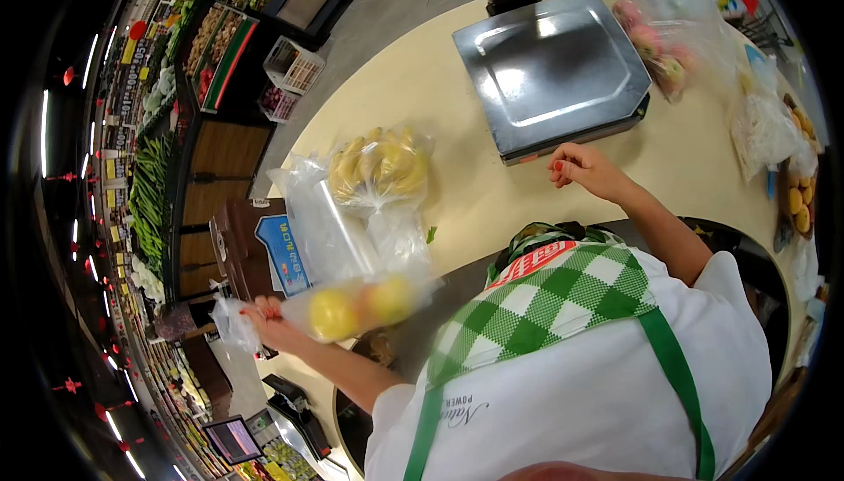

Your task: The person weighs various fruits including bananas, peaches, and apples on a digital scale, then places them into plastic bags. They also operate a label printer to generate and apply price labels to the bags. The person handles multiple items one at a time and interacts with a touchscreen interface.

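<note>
My left hand is gripping the gathered neck of a clear plastic bag, whose loose end sticks out beyond my fingers. Inside the bag are yellow and orange-tinged round fruits, blurred and hanging by the counter's inner edge. My right hand, empty with loosely curled fingers, hovers near the front edge of a steel-topped weighing scale. Between the two hands, a knotted clear bag of bananas lies on the cream counter. It rests against a roll of clear plastic bags.
A brown box with a blue sign stands at the left. Bagged apples lie right of the scale. Farther right are a crumpled plastic bag and packed yellow fruits. A payment terminal stands at lower left.
</note>
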`<state>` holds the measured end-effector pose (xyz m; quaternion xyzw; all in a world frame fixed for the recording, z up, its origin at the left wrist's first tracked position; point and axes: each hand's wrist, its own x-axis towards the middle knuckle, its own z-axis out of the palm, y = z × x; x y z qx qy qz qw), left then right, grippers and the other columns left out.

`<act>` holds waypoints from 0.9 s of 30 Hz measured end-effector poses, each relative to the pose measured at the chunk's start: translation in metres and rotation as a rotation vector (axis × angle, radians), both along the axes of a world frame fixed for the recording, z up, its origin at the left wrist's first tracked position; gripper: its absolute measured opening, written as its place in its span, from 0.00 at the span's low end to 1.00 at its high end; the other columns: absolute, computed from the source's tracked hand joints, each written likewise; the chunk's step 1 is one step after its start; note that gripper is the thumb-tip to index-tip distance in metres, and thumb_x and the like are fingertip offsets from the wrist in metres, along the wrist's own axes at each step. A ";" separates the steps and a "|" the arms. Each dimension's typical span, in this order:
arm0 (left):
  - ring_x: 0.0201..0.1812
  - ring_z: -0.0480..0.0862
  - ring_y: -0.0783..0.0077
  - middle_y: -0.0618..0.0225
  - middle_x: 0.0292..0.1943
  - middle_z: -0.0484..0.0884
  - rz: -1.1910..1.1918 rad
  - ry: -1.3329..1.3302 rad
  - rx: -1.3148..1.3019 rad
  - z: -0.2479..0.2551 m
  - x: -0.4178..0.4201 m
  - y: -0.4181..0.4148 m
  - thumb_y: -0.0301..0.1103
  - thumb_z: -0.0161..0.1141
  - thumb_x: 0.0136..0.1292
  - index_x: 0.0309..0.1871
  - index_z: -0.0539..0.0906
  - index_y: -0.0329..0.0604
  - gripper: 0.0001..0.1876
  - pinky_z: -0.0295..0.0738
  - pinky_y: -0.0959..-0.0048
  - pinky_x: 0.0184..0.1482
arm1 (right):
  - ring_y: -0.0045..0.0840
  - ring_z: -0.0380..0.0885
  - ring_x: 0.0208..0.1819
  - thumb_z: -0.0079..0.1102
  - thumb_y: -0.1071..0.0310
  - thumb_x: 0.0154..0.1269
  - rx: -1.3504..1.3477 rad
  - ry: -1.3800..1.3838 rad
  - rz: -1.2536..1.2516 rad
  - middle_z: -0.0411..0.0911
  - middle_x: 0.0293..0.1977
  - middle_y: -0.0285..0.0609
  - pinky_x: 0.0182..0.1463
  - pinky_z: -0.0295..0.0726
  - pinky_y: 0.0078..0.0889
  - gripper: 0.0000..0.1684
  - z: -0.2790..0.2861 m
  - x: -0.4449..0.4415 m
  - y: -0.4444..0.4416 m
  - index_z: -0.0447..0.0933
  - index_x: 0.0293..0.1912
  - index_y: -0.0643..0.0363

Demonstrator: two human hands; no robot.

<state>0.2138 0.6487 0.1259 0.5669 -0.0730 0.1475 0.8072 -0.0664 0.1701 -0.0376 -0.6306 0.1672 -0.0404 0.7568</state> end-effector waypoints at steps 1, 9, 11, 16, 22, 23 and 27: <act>0.23 0.55 0.82 0.76 0.21 0.55 -0.167 0.044 -0.111 0.003 0.009 -0.020 0.38 0.56 0.72 0.38 0.72 0.48 0.08 0.52 0.81 0.26 | 0.20 0.78 0.35 0.49 0.69 0.73 -0.007 0.000 -0.014 0.77 0.34 0.41 0.41 0.79 0.24 0.10 0.002 -0.005 -0.001 0.74 0.43 0.67; 0.27 0.62 0.77 0.73 0.23 0.62 -0.425 0.020 -0.272 0.014 0.081 -0.282 0.35 0.55 0.72 0.39 0.69 0.46 0.07 0.58 0.77 0.29 | 0.20 0.78 0.35 0.50 0.68 0.73 -0.018 0.041 -0.275 0.78 0.34 0.40 0.43 0.80 0.23 0.10 0.009 -0.070 -0.010 0.75 0.44 0.65; 0.30 0.69 0.74 0.69 0.29 0.70 -0.476 0.053 -0.292 -0.030 0.128 -0.310 0.31 0.61 0.67 0.43 0.74 0.40 0.08 0.66 0.74 0.34 | 0.20 0.78 0.35 0.50 0.68 0.73 -0.028 0.018 -0.338 0.78 0.33 0.40 0.43 0.79 0.23 0.10 0.007 -0.085 -0.014 0.75 0.44 0.65; 0.40 0.79 0.66 0.64 0.44 0.80 -0.319 0.122 -0.051 -0.129 0.141 -0.365 0.29 0.61 0.65 0.52 0.77 0.35 0.14 0.76 0.70 0.44 | 0.20 0.79 0.34 0.51 0.67 0.73 -0.014 0.009 -0.533 0.79 0.33 0.40 0.40 0.78 0.23 0.11 0.001 -0.132 -0.014 0.76 0.44 0.65; 0.37 0.81 0.66 0.64 0.37 0.85 -0.158 0.297 0.420 -0.207 0.117 -0.330 0.47 0.59 0.66 0.45 0.82 0.33 0.21 0.78 0.64 0.42 | 0.19 0.79 0.34 0.51 0.64 0.72 0.015 0.131 -0.690 0.80 0.33 0.40 0.39 0.77 0.22 0.13 -0.024 -0.176 -0.031 0.76 0.44 0.64; 0.36 0.82 0.67 0.64 0.34 0.85 -0.133 0.321 0.449 -0.211 0.114 -0.319 0.51 0.59 0.66 0.42 0.83 0.33 0.24 0.77 0.64 0.41 | 0.18 0.79 0.34 0.51 0.63 0.72 -0.038 0.164 -0.693 0.80 0.32 0.39 0.39 0.77 0.22 0.14 -0.031 -0.180 -0.040 0.77 0.44 0.64; 0.36 0.83 0.61 0.59 0.36 0.86 -0.208 0.048 0.976 -0.238 0.131 -0.277 0.50 0.62 0.63 0.42 0.84 0.34 0.22 0.77 0.63 0.41 | 0.27 0.81 0.37 0.53 0.56 0.69 -0.407 0.338 -0.813 0.83 0.35 0.43 0.42 0.78 0.31 0.18 -0.081 -0.185 -0.122 0.80 0.44 0.62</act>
